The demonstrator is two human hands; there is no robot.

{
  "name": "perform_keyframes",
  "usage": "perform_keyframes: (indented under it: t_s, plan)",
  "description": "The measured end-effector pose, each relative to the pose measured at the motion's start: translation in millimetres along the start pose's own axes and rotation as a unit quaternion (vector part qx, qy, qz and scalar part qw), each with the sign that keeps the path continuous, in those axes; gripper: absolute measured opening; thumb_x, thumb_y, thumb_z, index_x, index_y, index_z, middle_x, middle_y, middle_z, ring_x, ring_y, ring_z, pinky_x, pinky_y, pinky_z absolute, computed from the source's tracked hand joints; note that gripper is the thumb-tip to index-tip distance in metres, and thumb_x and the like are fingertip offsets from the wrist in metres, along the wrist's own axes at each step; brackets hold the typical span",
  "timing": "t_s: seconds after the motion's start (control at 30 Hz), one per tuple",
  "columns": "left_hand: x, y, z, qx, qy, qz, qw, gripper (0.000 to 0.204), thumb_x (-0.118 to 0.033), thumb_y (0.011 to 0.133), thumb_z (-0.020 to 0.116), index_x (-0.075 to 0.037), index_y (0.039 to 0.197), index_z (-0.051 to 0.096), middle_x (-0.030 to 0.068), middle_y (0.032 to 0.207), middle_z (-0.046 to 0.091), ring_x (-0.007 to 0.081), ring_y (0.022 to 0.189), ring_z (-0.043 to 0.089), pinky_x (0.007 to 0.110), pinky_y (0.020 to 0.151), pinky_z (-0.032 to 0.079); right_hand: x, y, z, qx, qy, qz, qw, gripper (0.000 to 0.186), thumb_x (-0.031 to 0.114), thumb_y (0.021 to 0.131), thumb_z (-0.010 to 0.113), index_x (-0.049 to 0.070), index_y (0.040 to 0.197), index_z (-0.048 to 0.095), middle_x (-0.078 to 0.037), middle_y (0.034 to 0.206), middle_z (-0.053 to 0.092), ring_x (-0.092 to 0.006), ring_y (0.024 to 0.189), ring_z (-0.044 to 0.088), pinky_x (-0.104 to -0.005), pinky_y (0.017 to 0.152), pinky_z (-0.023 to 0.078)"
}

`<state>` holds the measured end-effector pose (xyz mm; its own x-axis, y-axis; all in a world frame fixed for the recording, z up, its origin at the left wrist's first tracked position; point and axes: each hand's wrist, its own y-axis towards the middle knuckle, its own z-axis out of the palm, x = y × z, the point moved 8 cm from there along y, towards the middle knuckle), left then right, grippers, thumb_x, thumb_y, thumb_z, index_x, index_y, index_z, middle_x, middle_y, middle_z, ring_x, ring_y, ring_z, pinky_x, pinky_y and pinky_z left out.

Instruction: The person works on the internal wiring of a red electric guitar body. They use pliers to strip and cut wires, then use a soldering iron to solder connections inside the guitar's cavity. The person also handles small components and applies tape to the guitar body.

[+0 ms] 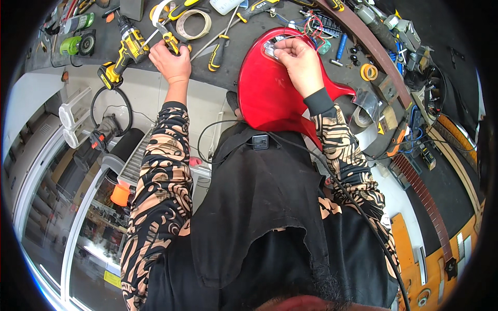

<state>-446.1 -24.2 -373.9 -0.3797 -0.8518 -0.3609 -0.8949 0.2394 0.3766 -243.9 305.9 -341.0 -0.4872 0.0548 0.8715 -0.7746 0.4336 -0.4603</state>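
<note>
A glossy red electric guitar body (265, 98) lies at the bench's front edge, partly overhanging it toward my lap. At a cavity near its far end, my right hand (301, 65) pinches silver foil (269, 50). Several thin coloured wires (316, 26) run out beside that cavity. Further left, my left hand (170, 63) closes around yellow-and-black pliers (169, 38) lying among other tools. Its fingertips are partly hidden by the handles. A yellow-and-black cordless drill (129, 45) is just left of that hand, and a masking tape roll (193, 24) lies beyond it.
Right of the pliers lies a yellow-and-black screwdriver (218, 54). A blue-handled tool (340, 48), a yellow tape roll (369, 72) and small black knobs (354, 51) sit right of the guitar. A guitar neck (425, 197) stands far right. A cable crosses my lap.
</note>
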Motion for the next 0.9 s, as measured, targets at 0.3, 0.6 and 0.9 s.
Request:
perform_keyframes:
  t_s: [0.3,0.6,0.9]
  plan:
    - [3.1,-9.5,-53.7,0.000,-0.191,-0.108,0.976,0.041,-0.017,0.099,0.091,-0.001,0.129,0.069,0.0096,0.123,0.054,0.0205,0.106,0.059,0.035,0.096,0.054,59.1,-61.2,-44.0,0.023,0.110,0.000,0.994,0.024,0.003,0.106,0.076,-0.006,0.128,0.074,-0.008,0.114,0.080,-0.0138,0.103,0.075,-0.0297,0.097,0.061]
    - [-113.3,-112.5,-178.9,0.345,-0.393,-0.183,0.833,0.048,-0.016,0.088,0.096,-0.006,0.133,0.082,0.0027,0.108,0.069,0.0162,0.104,0.069,0.035,0.098,0.056,99.7,-142.2,-52.3,0.083,0.140,-0.051,0.985,0.026,0.000,0.108,0.065,-0.001,0.129,0.080,-0.005,0.122,0.081,-0.0118,0.113,0.072,-0.0307,0.103,0.056]
    - [-192.2,-113.8,-296.0,0.436,-0.337,0.001,0.835,0.050,-0.027,0.081,0.100,-0.001,0.121,0.082,0.0034,0.096,0.064,0.0179,0.094,0.061,0.034,0.088,0.051,169.7,-223.6,-8.3,0.173,0.063,-0.171,0.968,0.035,-0.004,0.106,0.064,-0.002,0.138,0.077,-0.006,0.134,0.078,-0.0134,0.123,0.069,-0.0317,0.112,0.053]
